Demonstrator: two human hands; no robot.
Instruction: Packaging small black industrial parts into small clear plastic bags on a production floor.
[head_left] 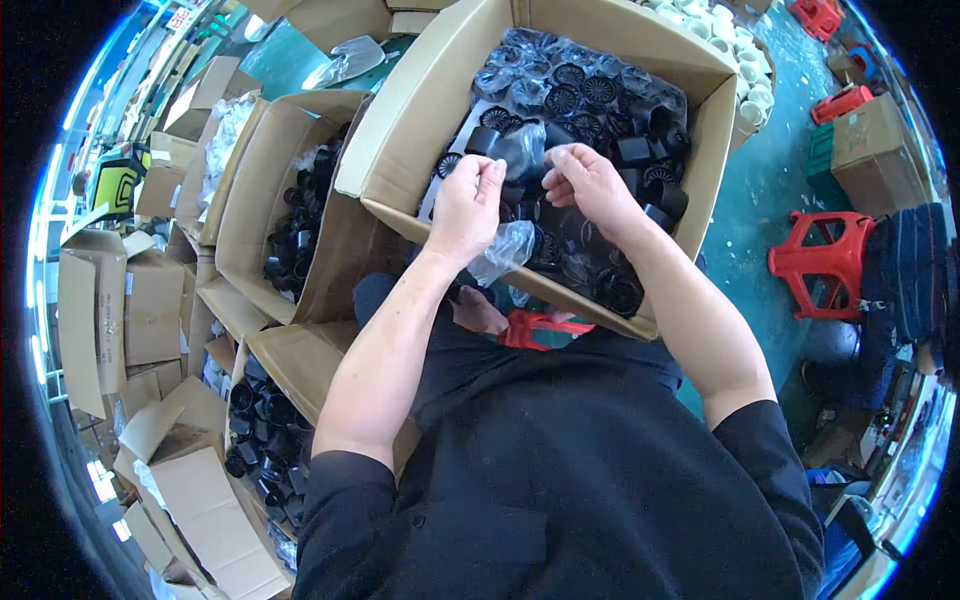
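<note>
1. Hovering over cardboard box (440,100) of blk parts (634,151): L hand (466,212), R hand (592,188), clear plastic film (522,150) btwn them.
2. L thumb + forefinger near-touching, R fingers narrow; can't tell from here what's gripped.
3. Prob. best: light pinch, film off parts.

Thin, crinkled, glossy plastic film in the clear bag (522,152). Smooth black plastic, apparently moulded, with a low sheen, in the spoked round parts (562,99). Matt brown cardboard with dry paper faces in the open carton (425,100). Smooth, lightly glossy red plastic in the stool (815,262). Matt black cloth in the short-sleeved shirt (600,450). Smooth, faintly shiny green surface on the floor (738,290).
</note>
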